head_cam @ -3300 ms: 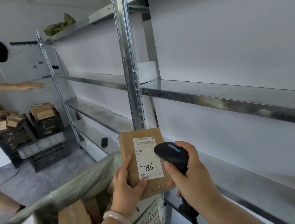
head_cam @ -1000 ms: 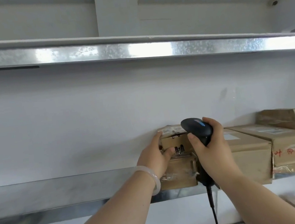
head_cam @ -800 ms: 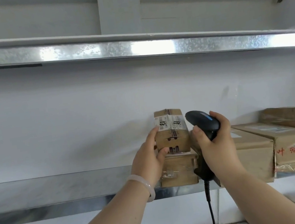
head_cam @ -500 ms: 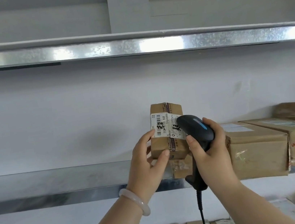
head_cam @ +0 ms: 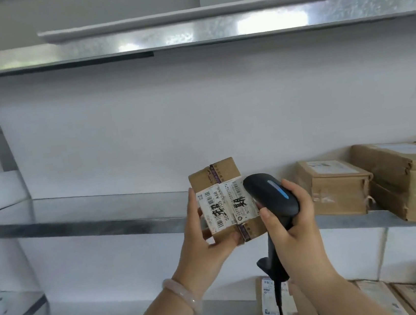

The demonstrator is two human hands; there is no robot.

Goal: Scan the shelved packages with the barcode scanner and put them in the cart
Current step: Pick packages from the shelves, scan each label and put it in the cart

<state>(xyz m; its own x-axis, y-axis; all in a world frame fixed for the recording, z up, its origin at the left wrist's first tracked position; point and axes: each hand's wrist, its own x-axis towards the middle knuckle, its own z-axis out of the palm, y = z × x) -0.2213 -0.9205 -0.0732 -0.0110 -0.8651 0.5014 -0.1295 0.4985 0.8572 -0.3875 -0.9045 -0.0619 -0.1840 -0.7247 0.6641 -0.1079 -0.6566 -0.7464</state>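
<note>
While the left hand [head_cam: 200, 241] holds a small labelled package [head_cam: 223, 200] up before the front edge of the middle shelf [head_cam: 89, 214], its fingers [head_cam: 193, 202] curled round the box's sides, the right hand [head_cam: 291, 228] grips the black barcode scanner [head_cam: 271, 196], its head touching the label. More packages [head_cam: 333, 185] lie toward the shelf's right end.

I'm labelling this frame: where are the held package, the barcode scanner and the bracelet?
held package [head_cam: 202, 180]: head view, bare cardboard above the label.
barcode scanner [head_cam: 265, 194]: head view, top of its black head.
bracelet [head_cam: 183, 295]: head view, band at the left wrist.
</note>
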